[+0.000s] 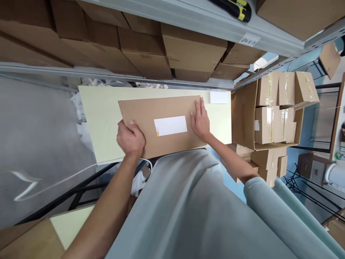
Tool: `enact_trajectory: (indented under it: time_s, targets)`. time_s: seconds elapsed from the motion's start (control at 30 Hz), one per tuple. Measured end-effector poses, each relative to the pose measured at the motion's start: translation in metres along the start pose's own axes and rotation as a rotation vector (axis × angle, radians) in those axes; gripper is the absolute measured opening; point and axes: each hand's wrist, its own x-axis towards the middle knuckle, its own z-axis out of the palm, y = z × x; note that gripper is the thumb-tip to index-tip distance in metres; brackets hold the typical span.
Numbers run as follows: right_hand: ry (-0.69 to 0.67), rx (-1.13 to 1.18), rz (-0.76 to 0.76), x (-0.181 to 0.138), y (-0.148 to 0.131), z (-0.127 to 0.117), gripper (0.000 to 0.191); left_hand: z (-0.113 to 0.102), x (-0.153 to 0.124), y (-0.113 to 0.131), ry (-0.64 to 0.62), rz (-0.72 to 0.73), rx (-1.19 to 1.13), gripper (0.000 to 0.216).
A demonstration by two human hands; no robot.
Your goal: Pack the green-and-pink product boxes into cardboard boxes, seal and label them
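A flat-topped brown cardboard box [142, 111] lies in front of me over a pale yellow board [99, 118]. A white label [170, 126] with a small yellow mark at one corner is on its upper face. My left hand [131, 138] is closed around the box's left end, thumb on top and fingers curled over the edge. Toward the right end, my right hand [201, 120] rests flat on the cardboard with its fingers stretched out. Another blank white label or slip [219, 97] lies on the board to the right of the box.
Above the board, a grey metal shelf [188, 18] holds several cardboard boxes [191, 50]. A black and yellow tool handle [239, 10] lies on its upper level. A large open carton [244, 111] of taped boxes stands right. A white cable [67, 178] runs left.
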Motion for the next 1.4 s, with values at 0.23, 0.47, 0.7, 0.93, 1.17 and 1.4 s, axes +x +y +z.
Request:
enact_trajectory:
  time_s: [0.23, 0.47, 0.7, 0.93, 1.17, 1.4]
  targets:
    - [0.053, 0.145, 0.064, 0.03, 0.068, 0.009, 0.074, -0.008, -0.016, -0.01, 0.147, 0.333, -0.068, 0.08]
    - [-0.171, -0.241, 0.112, 0.083, 0.153, -0.015, 0.07, 0.004, -0.043, 0.04, 0.002, 0.565, -0.086, 0.078]
    - [-0.188, -0.373, 0.117, 0.095, 0.2, -0.044, 0.067, 0.024, -0.058, 0.076, -0.146, 0.653, -0.135, 0.076]
    - [-0.294, -0.474, 0.009, 0.103, 0.214, -0.079, 0.049, 0.029, -0.07, 0.082, -0.248, 0.68, -0.169, 0.074]
    - [-0.423, -0.596, -0.012, 0.114, 0.209, -0.098, 0.044, 0.032, -0.073, 0.083, -0.258, 0.723, -0.174, 0.07]
    - [-0.283, -0.575, -0.055, 0.112, 0.197, -0.108, 0.053, 0.037, -0.072, 0.117, -0.307, 0.805, -0.212, 0.062]
